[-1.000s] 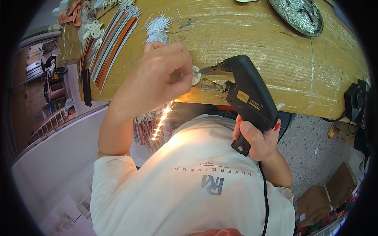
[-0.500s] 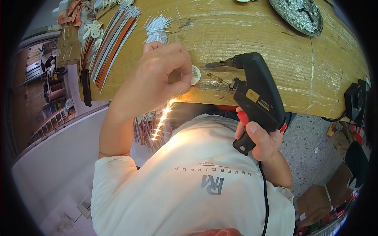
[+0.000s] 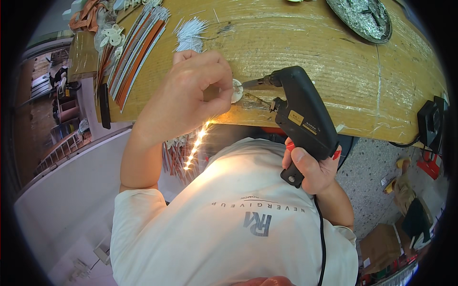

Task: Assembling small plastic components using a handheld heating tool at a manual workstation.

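Observation:
My right hand (image 3: 314, 170) is wrapped around the handle of a black soldering gun (image 3: 309, 112) with a red trigger. Its dark tip points left and reaches the edge of a small white round disc (image 3: 236, 94). A thin brass-coloured feed tube lies below the tip, its end close to the disc. My left hand (image 3: 193, 86) is closed in a pinch at the disc's left side, and its fingers hide part of the disc. Just below that hand, a lit strip of small lights (image 3: 196, 145) hangs at the table's near edge.
Orange and white strips (image 3: 138, 52) lie at the table's left, beside a bundle of thin white wires (image 3: 191, 32). A round metal dish (image 3: 386, 33) with silvery scraps stands far right. The gun's black cord (image 3: 322, 238) runs down over my shirt. A black stand (image 3: 429, 121) sits at the right edge.
The soldering gun in my right hand has moved left, bringing its tip from beside the disc to its edge. My left hand and the disc have stayed put.

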`<state>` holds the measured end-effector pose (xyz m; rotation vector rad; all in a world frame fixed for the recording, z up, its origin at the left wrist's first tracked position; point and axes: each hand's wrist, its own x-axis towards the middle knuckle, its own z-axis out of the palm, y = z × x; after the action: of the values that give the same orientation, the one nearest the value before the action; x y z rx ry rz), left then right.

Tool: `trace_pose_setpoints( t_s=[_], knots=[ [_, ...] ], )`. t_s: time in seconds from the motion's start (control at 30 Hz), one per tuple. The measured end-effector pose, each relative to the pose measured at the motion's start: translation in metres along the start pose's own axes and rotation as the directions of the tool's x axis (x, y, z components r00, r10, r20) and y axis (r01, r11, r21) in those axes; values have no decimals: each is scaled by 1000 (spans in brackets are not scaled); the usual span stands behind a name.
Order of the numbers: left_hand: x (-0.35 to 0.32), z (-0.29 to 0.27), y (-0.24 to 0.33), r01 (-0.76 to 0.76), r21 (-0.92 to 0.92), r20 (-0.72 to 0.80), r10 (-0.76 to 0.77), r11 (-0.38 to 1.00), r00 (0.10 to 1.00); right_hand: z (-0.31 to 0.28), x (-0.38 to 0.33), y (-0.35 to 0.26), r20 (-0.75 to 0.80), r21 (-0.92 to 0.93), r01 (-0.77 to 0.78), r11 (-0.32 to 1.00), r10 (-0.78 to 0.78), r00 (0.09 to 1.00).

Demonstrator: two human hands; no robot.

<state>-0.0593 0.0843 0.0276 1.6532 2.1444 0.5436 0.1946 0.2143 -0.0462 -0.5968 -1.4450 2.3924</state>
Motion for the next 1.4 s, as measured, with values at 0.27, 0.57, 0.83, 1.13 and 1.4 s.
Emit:
trace_pose_setpoints(
  t_s=[0.27,0.57,0.83,1.13,1.4],
  knots=[
    [-5,4,-1,-62,-14,-50,61,998,997,-12,-9,10,67,-37,87,995,-85,994],
    [-30,21,24,-136,-261,-245,70,956,967,-4,0,4,188,-192,189,963,-153,970],
    [-41,32,36,-235,-377,-341,102,896,934,23,11,1,212,-234,158,959,-108,971],
    [-53,33,33,-205,-459,-309,60,864,949,31,6,0,228,-231,134,964,-80,970],
    [-57,40,24,-196,-533,-344,1,823,939,49,15,-5,91,-42,172,984,-167,982]
  ],
)
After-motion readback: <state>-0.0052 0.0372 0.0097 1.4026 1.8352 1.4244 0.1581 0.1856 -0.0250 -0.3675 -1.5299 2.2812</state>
